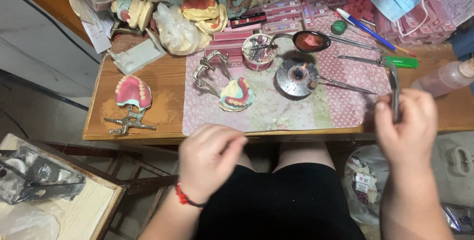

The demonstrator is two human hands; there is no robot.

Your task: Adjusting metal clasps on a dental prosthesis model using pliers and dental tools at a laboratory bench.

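Observation:
My right hand [407, 131] is closed around a thin metal instrument [393, 89] whose blade points up over the table's right side. My left hand [210, 161] hovers above my lap at the table's front edge, fingers loosely curled, blurred, with nothing visible in it. Just beyond it a denture model on a metal articulator [236, 94] sits on the pink patterned mat [276, 114]. A small lit burner [297, 76] stands on the mat between my hands.
A second denture on an articulator [132, 94] rests at the table's left. A cup of tools [258, 51], a spoon with pink wax [309, 41], a green lighter [401, 62], a blue pen [368, 30], a plastic bottle [447, 78], wax boxes and plaster casts crowd the back.

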